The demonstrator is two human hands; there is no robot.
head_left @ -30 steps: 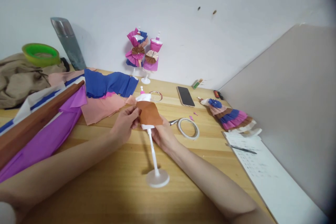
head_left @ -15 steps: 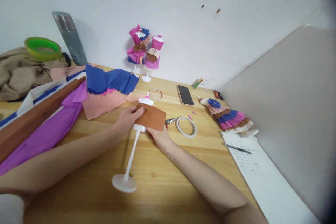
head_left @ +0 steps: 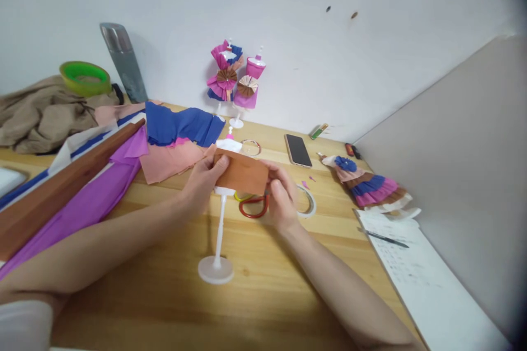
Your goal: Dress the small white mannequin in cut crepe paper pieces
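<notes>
A piece of brown crepe paper [head_left: 242, 173] lies across the front of a small white mannequin stand [head_left: 221, 230], which stands upright with a pink neck. My left hand [head_left: 205, 178] pinches the paper's left end against the mannequin's torso, thumb in front. At the right end, my right hand [head_left: 283, 197] has its fingers closed on the paper's edge. Behind and below the paper show the red and yellow handles of scissors [head_left: 254, 208]. Partly hidden by my right hand is a roll of white tape [head_left: 312, 203]. The mannequin's torso is mostly covered.
Blue paper [head_left: 181, 125], purple paper [head_left: 94, 197] and a brown roll [head_left: 78, 186] lie left. Two dressed mannequins [head_left: 249, 82] stand by the wall. A phone [head_left: 298, 150], a layered doll dress [head_left: 370, 186] and a written sheet with a pen [head_left: 387, 239] are right. A bottle [head_left: 125, 63] stands back left.
My right hand has come out from behind the mannequin to the paper's right end. The stand has become more upright, and the scissors' handles have come into view. The camera view has shifted slightly.
</notes>
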